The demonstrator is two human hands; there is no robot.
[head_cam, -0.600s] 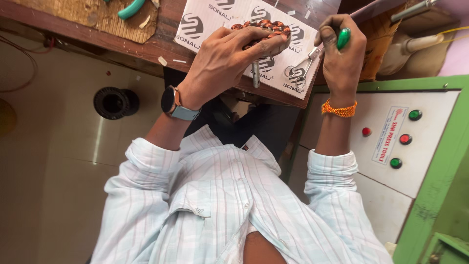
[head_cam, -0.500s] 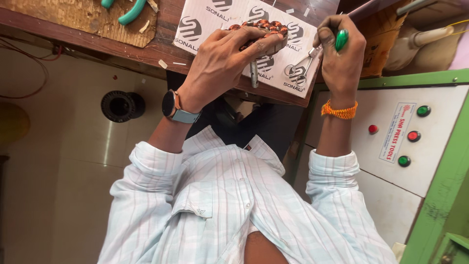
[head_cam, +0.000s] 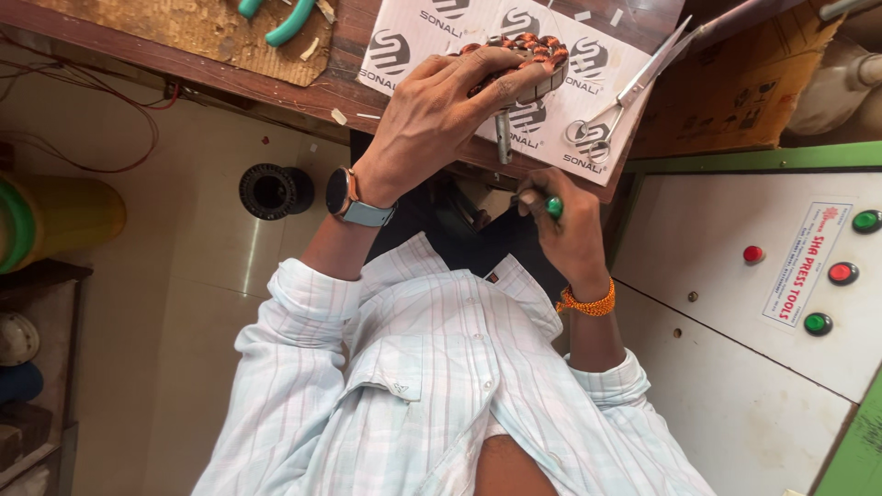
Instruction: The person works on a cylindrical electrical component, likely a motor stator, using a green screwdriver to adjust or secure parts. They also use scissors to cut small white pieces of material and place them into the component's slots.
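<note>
My left hand (head_cam: 441, 115) gripping the copper-wound stator (head_cam: 524, 64) over the far bench (head_cam: 303, 87), right hand (head_cam: 565, 230) closed around a green-tipped tool (head_cam: 554, 208) nearer me, scissors (head_cam: 625, 96) on the printed sheet (head_cam: 432, 28) to the right

R hand (head_cam: 568, 230) w/ small green-handled tool (head_cam: 554, 208) dropped off tabletop, now below L hand; steel scissors (head_cam: 617, 101) left lying on white sheet.

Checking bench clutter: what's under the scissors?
The scissors lie on a white printed sheet, which rests on the wooden bench. Whatever lies beneath the sheet is covered.
</note>
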